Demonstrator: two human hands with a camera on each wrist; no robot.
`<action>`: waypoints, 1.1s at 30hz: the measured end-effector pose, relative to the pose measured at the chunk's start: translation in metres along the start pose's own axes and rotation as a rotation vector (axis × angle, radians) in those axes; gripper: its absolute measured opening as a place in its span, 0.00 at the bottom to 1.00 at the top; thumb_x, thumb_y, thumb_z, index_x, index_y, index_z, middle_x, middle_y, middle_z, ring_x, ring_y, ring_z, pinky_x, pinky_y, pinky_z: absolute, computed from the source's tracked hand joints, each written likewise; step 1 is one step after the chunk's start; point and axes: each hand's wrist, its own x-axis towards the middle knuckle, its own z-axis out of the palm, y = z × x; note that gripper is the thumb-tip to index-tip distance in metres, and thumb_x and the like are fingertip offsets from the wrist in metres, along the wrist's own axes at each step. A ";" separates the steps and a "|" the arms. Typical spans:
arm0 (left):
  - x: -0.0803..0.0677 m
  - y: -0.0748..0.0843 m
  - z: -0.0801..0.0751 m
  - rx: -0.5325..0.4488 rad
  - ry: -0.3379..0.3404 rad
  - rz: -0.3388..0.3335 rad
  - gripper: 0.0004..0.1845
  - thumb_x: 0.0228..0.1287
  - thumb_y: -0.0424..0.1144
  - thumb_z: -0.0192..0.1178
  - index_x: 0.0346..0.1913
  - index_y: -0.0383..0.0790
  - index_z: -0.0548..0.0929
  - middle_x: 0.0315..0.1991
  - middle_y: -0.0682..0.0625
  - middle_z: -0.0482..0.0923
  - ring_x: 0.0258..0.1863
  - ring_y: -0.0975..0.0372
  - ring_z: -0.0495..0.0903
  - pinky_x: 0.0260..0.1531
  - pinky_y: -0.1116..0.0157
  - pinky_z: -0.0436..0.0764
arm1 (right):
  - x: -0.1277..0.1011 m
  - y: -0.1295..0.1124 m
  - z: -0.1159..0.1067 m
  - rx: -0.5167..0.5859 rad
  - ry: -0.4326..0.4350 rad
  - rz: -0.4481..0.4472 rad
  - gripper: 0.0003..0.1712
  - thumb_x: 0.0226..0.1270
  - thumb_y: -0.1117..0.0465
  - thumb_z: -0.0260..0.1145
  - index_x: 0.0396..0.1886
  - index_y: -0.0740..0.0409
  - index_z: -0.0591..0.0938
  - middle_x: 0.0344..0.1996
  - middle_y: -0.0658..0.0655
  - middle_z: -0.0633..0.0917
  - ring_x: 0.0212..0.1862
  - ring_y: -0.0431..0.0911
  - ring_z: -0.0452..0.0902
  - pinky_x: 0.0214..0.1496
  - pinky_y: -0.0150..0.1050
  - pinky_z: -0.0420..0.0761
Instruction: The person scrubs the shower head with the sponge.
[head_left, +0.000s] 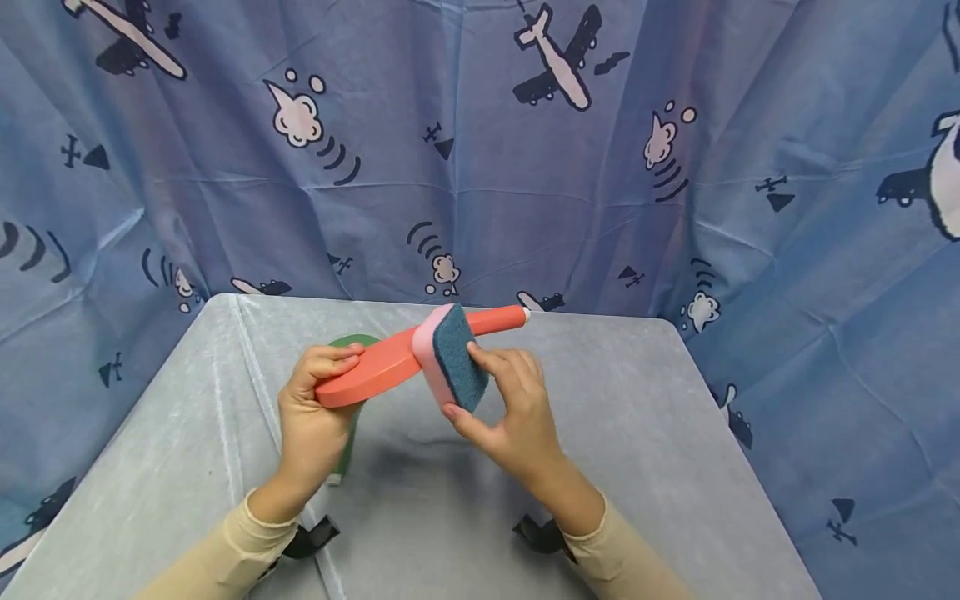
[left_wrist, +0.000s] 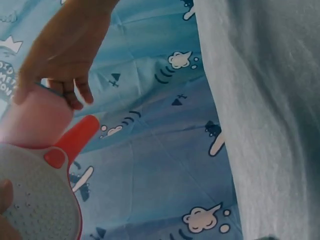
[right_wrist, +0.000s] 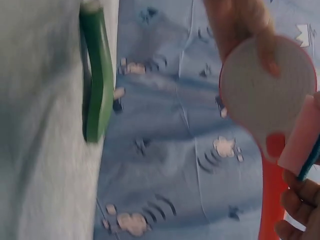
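Observation:
My left hand (head_left: 311,421) grips the round end of a red paddle-shaped tool (head_left: 378,367), its handle pointing up and right. The left wrist view shows the tool's pale grey dotted face (left_wrist: 40,195). Between thumb and fingers, my right hand (head_left: 521,421) pinches a sponge (head_left: 463,358), pink on one side with a dark blue-green scouring layer. The pink side lies against or just in front of the tool near its neck; contact is hard to tell. Behind the left hand, a green curved cucumber-like thing (right_wrist: 100,75) lies on the table, partly hidden in the head view.
A grey cloth covers the table (head_left: 637,433), with a long crease on its left side. Blue curtains (head_left: 480,150) printed with planes and clouds hang behind and beside it. Black straps (head_left: 311,537) show at both wrists.

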 end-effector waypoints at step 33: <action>0.025 0.000 -0.016 -0.346 0.003 -0.053 0.28 0.49 0.52 0.80 0.43 0.33 0.82 0.58 0.39 0.74 0.61 0.48 0.73 0.58 0.63 0.77 | 0.019 0.063 -0.047 0.914 -0.075 0.688 0.16 0.73 0.55 0.56 0.57 0.52 0.74 0.54 0.57 0.80 0.50 0.48 0.78 0.50 0.41 0.82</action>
